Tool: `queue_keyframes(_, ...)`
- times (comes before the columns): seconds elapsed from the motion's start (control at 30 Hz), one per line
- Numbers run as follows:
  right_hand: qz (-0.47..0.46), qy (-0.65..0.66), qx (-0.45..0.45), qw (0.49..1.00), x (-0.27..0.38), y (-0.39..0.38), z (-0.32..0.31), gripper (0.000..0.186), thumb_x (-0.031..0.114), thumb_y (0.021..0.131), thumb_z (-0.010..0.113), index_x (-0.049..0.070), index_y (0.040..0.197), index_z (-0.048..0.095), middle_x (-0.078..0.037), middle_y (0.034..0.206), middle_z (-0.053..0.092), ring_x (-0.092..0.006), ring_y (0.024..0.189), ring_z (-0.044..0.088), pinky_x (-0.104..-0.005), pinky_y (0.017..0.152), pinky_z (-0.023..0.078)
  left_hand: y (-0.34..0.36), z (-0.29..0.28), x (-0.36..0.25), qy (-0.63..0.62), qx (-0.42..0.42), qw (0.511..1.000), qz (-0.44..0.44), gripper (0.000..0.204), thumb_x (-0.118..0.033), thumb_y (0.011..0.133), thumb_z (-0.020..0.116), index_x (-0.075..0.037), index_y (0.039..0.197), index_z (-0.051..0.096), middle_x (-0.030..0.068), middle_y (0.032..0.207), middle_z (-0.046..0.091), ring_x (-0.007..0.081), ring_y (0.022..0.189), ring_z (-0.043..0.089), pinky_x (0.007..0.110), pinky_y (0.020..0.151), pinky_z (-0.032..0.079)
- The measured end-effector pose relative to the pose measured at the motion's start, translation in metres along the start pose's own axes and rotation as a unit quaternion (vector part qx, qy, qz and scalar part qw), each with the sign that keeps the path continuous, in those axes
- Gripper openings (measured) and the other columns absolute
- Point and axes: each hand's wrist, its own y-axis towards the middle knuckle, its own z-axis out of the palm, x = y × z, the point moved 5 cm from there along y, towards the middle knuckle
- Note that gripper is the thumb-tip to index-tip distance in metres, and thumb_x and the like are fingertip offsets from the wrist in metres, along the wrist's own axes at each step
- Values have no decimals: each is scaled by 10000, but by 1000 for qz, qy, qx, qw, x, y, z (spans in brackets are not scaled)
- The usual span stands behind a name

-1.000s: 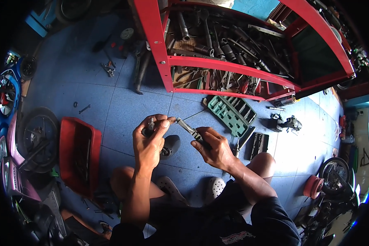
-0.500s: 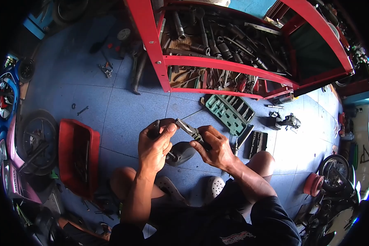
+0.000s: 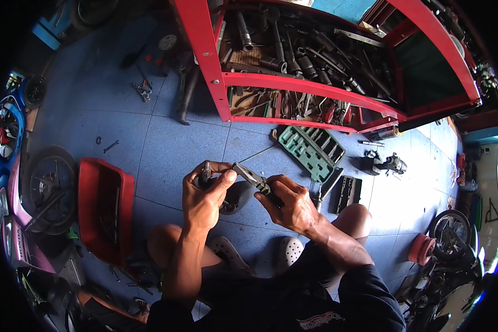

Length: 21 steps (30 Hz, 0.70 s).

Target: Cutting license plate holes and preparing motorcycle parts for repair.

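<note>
A pair of pliers (image 3: 253, 178) with grey jaws is gripped by its handles in my right hand (image 3: 293, 205). The jaw tips come up against the thumb and forefinger of my left hand (image 3: 203, 200). Those fingers are curled round a dark part with a short metal stem (image 3: 206, 170); most of it is hidden by the palm. Below and between my hands shows a dark rounded part (image 3: 240, 198), largely covered, and I cannot tell whether it joins the held part. A thin rod (image 3: 257, 153) runs from near the plier tips toward the green tool case (image 3: 310, 157).
A red metal tool cabinet (image 3: 310, 86) full of sockets and wrenches stands ahead. To the left are a red bin (image 3: 128, 216) and a small wrench (image 3: 111, 146). A black socket box (image 3: 348, 195) and a metal mechanical part (image 3: 390, 164) lie right. A person's arm (image 3: 108, 311) shows at lower left.
Both hands have shifted slightly left with what they hold. The part in my left hand has tilted, and its metal stem now shows. More of the dark rounded part is covered.
</note>
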Motion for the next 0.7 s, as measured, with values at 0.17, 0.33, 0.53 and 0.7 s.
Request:
queue_keyframes(0.17,33,-73,0,997,13,0,-8,270,183,896,774,-16,859,595,-161,826,626,-362,653,673,-425,541,550,5,0,2,46,-25,998,19,127,-132,906,793,-34,909,712,-81,655,534,-7,554,360,209,502,259)
queue_keyframes(0.33,81,-39,31,995,7,-1,-10,288,181,906,767,-30,836,584,-165,812,618,-371,629,663,-432,529,534,8,0,9,123,-25,989,74,116,-134,903,792,-46,905,716,-90,661,524,-2,582,390,210,529,295)
queue_keyframes(0.53,69,15,29,997,-4,-1,-15,262,162,918,762,-57,900,618,-168,829,628,-326,618,657,-407,541,517,4,8,9,29,-5,999,-19,159,-165,924,779,-18,916,717,-49,682,608,-12,492,343,204,451,247)
queue_keyframes(0.7,32,33,13,999,-9,-4,-15,283,173,933,753,-85,995,655,-177,886,652,-279,644,669,-369,570,527,-1,13,7,-38,21,998,-40,168,-164,933,769,-3,950,724,-70,627,552,-23,464,304,210,424,195)
